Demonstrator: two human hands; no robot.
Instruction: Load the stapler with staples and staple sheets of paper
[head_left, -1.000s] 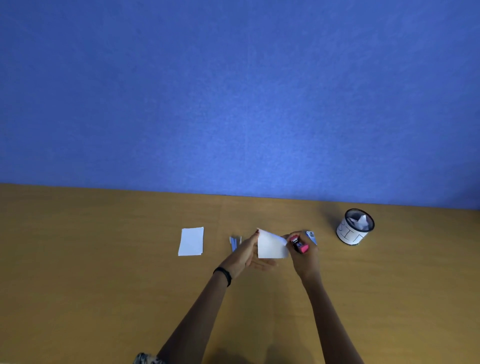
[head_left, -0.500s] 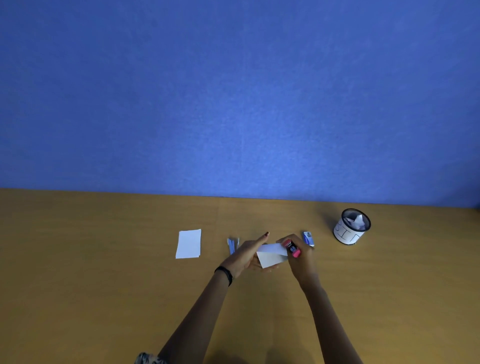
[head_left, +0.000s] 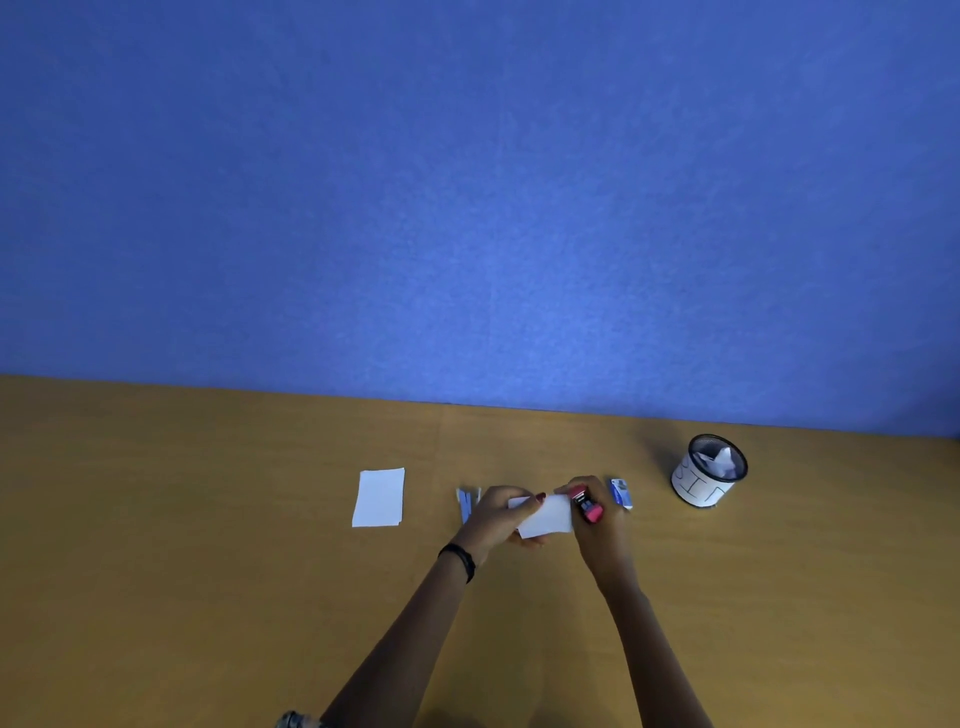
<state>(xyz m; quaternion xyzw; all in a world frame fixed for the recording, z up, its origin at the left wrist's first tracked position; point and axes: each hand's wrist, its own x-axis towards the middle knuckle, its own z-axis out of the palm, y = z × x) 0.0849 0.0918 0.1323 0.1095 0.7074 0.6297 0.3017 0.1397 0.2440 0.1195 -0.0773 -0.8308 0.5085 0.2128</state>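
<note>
A small pink stapler (head_left: 586, 504) sits in my right hand (head_left: 602, 525), whose fingers curl round it. Its mouth is at the right edge of small white paper sheets (head_left: 546, 517). My left hand (head_left: 496, 519) pinches the left side of those sheets, thumb on top, just above the wooden table (head_left: 208, 571). A second stack of white sheets (head_left: 379, 497) lies flat on the table to the left. A blue staple box (head_left: 622, 493) lies just right of my right hand.
Blue and white pieces (head_left: 466, 503) lie on the table behind my left hand. A black mesh cup with a white label (head_left: 707, 472) holding crumpled paper stands at the right. A blue wall (head_left: 467, 208) rises behind the table.
The held sheets have tipped from upright to nearly flat and dropped lower. The stapler has moved onto their right edge. My left thumb now lies across the top of the sheets.
</note>
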